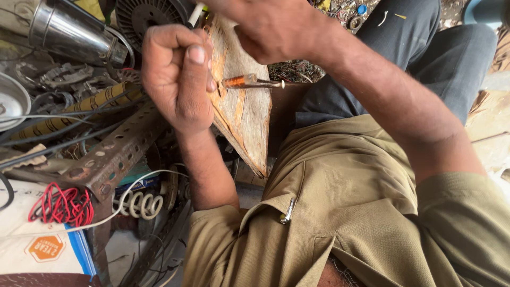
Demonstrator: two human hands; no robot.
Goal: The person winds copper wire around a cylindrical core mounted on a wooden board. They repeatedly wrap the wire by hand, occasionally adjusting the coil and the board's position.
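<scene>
**Head view: two hands at a copper-wound spindle on a wooden board**

The wooden board (241, 106) stands tilted against the person's lap. A small copper-wound spindle (241, 81) on a thin metal pin juts out from the board's face. The left hand (178, 74) is curled tight at the board's left edge, thumb pressing beside the winding. The right hand (271, 26), above the board, is closed; what it grips I cannot tell. The fine copper wire looks light and easily kinked or snapped; the rigid pin and the stiff board are probably the safer holds.
</scene>
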